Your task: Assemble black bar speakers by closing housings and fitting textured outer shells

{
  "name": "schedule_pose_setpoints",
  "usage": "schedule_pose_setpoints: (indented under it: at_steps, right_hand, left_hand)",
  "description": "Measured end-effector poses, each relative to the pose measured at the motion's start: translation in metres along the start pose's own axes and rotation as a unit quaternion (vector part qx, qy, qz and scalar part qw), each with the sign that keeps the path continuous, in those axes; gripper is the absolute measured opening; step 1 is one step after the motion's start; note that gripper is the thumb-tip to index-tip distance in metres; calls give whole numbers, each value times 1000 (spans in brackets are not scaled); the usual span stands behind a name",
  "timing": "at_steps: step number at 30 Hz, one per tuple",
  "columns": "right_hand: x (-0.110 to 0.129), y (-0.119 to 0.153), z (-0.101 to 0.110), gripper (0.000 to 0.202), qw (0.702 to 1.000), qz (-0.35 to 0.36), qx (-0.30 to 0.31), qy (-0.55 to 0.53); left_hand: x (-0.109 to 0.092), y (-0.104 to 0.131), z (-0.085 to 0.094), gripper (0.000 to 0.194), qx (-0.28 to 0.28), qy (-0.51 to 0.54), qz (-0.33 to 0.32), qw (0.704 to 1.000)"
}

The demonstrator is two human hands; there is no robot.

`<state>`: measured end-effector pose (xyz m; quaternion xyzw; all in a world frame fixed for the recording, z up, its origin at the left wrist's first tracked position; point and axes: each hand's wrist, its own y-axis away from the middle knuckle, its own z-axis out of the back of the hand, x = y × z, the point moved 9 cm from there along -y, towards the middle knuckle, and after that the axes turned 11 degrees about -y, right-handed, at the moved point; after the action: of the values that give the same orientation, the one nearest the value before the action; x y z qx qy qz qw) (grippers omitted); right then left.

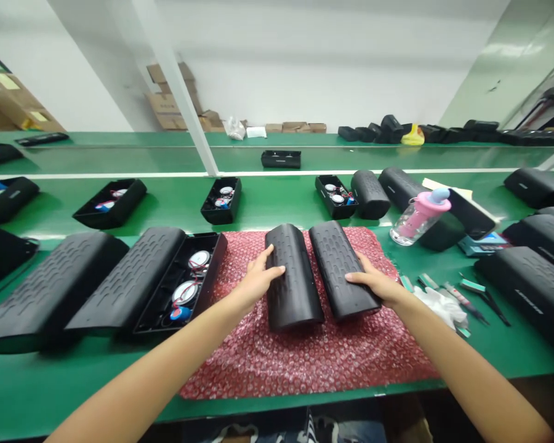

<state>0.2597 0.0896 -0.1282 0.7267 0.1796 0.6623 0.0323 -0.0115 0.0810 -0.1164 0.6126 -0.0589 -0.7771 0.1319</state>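
Note:
Two black speaker housings stand side by side on a sheet of red bubble wrap (240, 369). My left hand (261, 277) grips the left-hand housing (295, 283) by its left side, thumb on top. The other housing (337, 264), slightly slanted, is held at its right edge by my right hand (376, 282), its thumb lying over the slotted top. Both show rows of raised slots and a smooth near end; their undersides are hidden. An opened housing (196, 277) left of the wrap shows two round speaker drivers, red wires and a blue part.
More slotted housings (129, 277) lie at the left. Several open housings (221, 200) sit along the green conveyor (268, 197) behind. To the right are a pink-lidded bottle (418, 218), white gloves (443, 304), tweezers (493, 301) and black housings (530, 295).

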Motion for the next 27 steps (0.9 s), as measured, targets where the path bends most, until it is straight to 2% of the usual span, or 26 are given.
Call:
schedule_pose_setpoints:
  at_steps: [3,6,10,14,17,21,24,27]
  right_hand:
    - [-11,0,22,78,994,-24,-36,-98]
    - [-11,3,41,65,988,-13,-79,-132]
    - [-3,12,72,57,984,10,-127,-122]
    - [4,18,98,59,987,12,-141,-72]
    - [10,21,109,53,988,20,-149,-31]
    - [13,27,113,48,985,36,-167,7]
    - [10,30,115,50,980,44,-184,52]
    - [10,32,118,59,972,53,-205,105]
  left_hand:
    - [12,-1,-31,87,61,50,56,995]
    - [13,-1,-53,80,66,82,72,992]
    - [4,-3,-62,67,50,108,55,991]
    - [-5,-7,-65,64,30,130,51,990]
    - [-16,-10,-77,63,29,141,52,988]
    - [-27,-12,-108,57,60,142,48,987]
    - [-24,-14,-130,59,88,124,50,987]
    - [-16,-18,-138,66,109,95,55,988]
